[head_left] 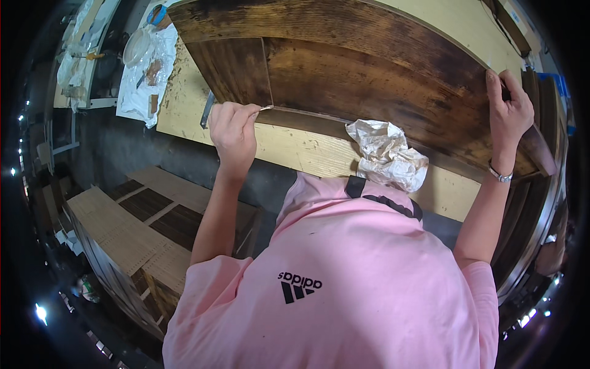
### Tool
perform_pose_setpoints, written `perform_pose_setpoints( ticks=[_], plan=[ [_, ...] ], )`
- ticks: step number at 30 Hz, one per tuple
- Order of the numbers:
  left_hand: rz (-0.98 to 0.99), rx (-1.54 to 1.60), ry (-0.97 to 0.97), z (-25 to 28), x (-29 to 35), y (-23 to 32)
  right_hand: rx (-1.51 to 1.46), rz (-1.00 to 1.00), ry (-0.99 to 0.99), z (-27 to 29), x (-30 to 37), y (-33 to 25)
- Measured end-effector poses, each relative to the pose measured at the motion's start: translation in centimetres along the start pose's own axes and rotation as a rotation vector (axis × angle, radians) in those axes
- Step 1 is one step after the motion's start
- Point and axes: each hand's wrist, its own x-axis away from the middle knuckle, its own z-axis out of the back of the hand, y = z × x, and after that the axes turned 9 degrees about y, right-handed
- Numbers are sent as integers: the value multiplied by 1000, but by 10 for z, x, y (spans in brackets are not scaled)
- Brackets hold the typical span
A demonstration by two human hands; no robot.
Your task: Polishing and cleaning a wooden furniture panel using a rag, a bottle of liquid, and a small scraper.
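A dark brown stained wooden panel (369,77) with a raised frame lies across the worktable in front of me. My left hand (232,132) is closed in a pinch at the panel's near left side. From its fingertips pokes a thin, pale stick (266,108), its tip at the seam between frame and inset board; its exact kind is too small to tell. At the far right end, my right hand (511,111) is closed round the panel's edge, with its fingertips partly hidden. A crumpled, stained white cloth or paper (388,154) rests over the panel's near edge, between my hands.
The pale yellow worktable (295,147) shows along the near side. At the far left, a white sheet (138,101) carries a clear plastic tub (136,48) and a blue-rimmed roll (157,15). Stacked boards (114,224) stand low on the left; more dark panels (522,209) lean at right.
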Motion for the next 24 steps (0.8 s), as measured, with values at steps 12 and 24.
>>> perform_pose_setpoints(
  ticks=[12,24],
  plan=[
    [-61,15,25,-12,2,-8,33,-30,-50,-27,-11,17],
    [79,-58,231,-21,-20,-34,27,-75,-289,-86,-26,53]
  ],
)
